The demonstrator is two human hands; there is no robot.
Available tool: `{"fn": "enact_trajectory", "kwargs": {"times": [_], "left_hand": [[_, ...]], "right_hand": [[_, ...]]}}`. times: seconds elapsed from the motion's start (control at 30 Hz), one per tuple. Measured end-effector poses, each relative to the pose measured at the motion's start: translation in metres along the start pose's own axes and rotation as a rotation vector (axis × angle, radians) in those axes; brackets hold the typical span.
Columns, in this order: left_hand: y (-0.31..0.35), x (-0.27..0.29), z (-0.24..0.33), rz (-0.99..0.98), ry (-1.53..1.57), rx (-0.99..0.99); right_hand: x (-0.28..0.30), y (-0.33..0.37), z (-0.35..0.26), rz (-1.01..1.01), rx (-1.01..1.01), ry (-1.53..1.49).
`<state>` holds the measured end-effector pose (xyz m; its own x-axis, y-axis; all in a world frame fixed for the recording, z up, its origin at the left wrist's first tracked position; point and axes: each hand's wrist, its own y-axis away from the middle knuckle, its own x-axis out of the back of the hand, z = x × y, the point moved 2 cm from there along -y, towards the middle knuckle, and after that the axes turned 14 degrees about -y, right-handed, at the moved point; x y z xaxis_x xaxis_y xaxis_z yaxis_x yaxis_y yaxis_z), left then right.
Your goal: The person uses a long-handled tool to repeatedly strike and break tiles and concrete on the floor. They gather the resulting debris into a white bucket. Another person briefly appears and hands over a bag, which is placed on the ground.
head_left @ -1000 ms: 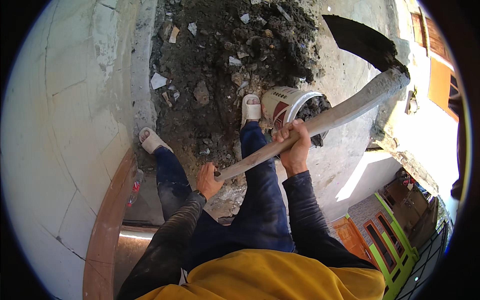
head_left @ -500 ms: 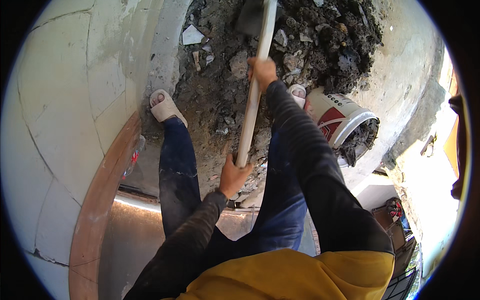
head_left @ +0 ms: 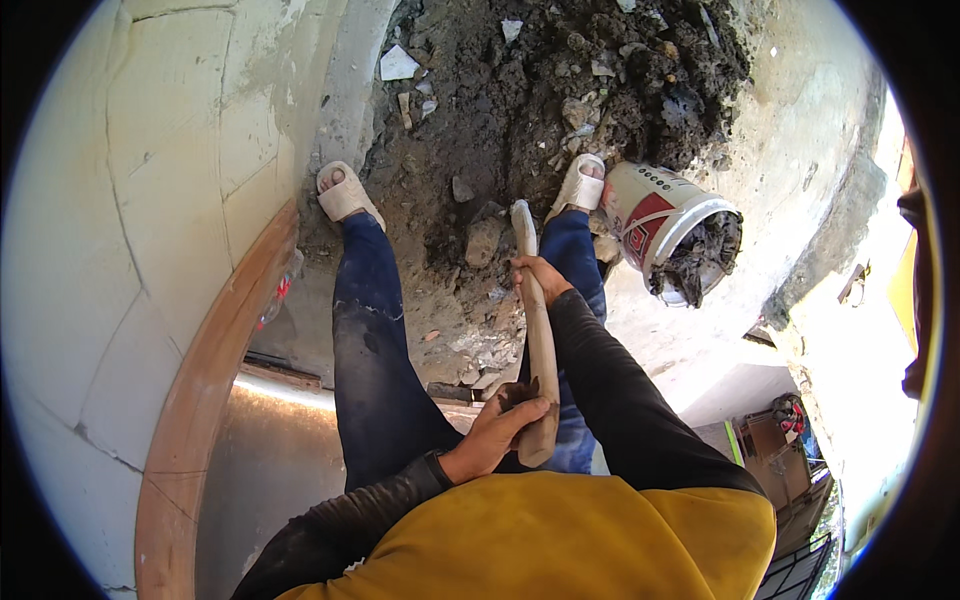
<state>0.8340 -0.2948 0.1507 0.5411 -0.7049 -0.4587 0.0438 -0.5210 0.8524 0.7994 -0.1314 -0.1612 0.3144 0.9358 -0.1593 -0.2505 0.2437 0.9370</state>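
Note:
A pale wooden hoe handle runs away from my body between my legs. My left hand is wrapped round its near end, close to my yellow top. Farther up the shaft, my right hand grips it with curled fingers. The far tip of the handle hangs over the dug soil, and the hoe's blade cannot be made out clearly there. Beyond my feet lies a heap of dark, wet soil mixed with stones. A white bucket with a red patch lies on its side by my right foot, dark soil at its mouth.
A cracked pale wall rises on the left, with a reddish-brown ledge along its lower part. A white tile shard and a stone lie in the rubble. Sandals cover my feet. Brown boxlike things stand at the lower right.
Both hands have drawn the hoe back toward my body. Its dark blade, blurred over the far soil before, no longer shows there. The bucket remains on its side.

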Motion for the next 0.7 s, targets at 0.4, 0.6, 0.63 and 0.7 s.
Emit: {"fn": "enact_trajectory", "kwargs": {"times": [0.4,0.6,0.63,0.7], "left_hand": [[0.087,-0.173,-0.002,-0.300,-0.632,-0.133],[0.094,-0.112,-0.003,-0.162,-1.215,-0.269],[0.086,-0.084,-0.002,-0.057,-1.346,-0.333],[0.056,-0.025,0.003,0.252,-1.515,-0.324]], "right_hand": [[0.010,0.274,-0.130,-0.395,0.433,-0.429],[-0.006,0.365,-0.131,-0.115,0.962,-0.417],[-0.015,0.366,-0.120,-0.174,1.113,-0.387],[-0.028,0.351,-0.098,-0.031,1.067,-0.343]]}}
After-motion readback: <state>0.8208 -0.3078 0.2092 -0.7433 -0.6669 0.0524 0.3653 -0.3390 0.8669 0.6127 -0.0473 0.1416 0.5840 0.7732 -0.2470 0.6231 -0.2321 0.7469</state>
